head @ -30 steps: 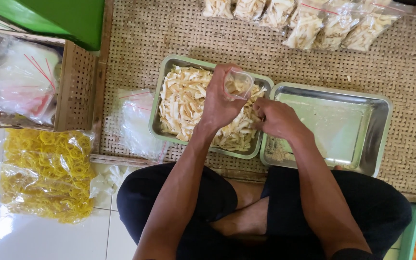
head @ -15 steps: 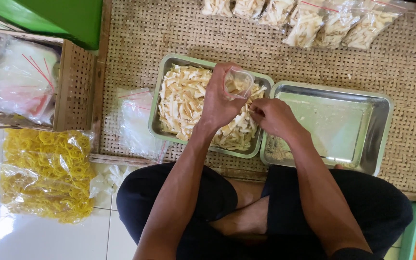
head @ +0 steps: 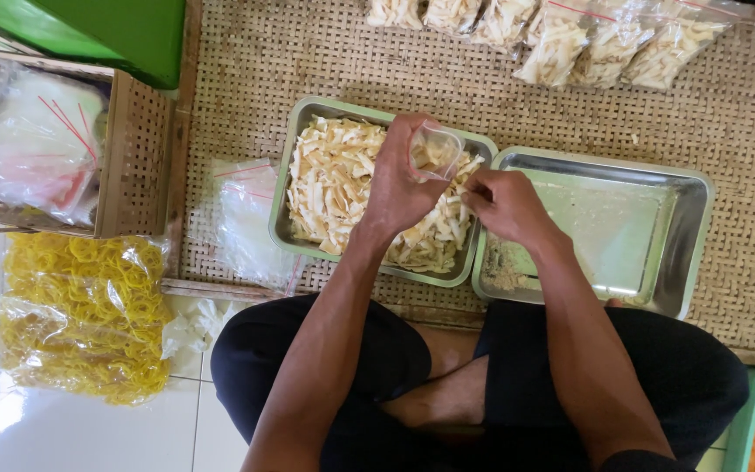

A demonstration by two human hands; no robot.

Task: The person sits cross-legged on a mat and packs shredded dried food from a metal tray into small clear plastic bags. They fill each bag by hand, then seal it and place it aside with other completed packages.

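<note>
Steel tray of pale chips (head: 342,188), frame centre | left hand (head: 399,188) fingers grip small clear bag (head: 434,150) above it | right hand (head: 504,205) fingers pinch chips beside bag mouth | risk: chips miss narrow opening, spill onto woven mat (head: 744,131)

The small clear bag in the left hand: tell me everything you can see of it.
The small clear bag is thin, see-through plastic, held up by the left hand above the left tray of pale chips. Its mouth looks open towards the right, and a few pale chips show inside; how full it is cannot be told. The left hand's fingers wrap its near side. The right hand is close beside it, fingertips pinched together just below its mouth; whether they touch the plastic is unclear.
</note>
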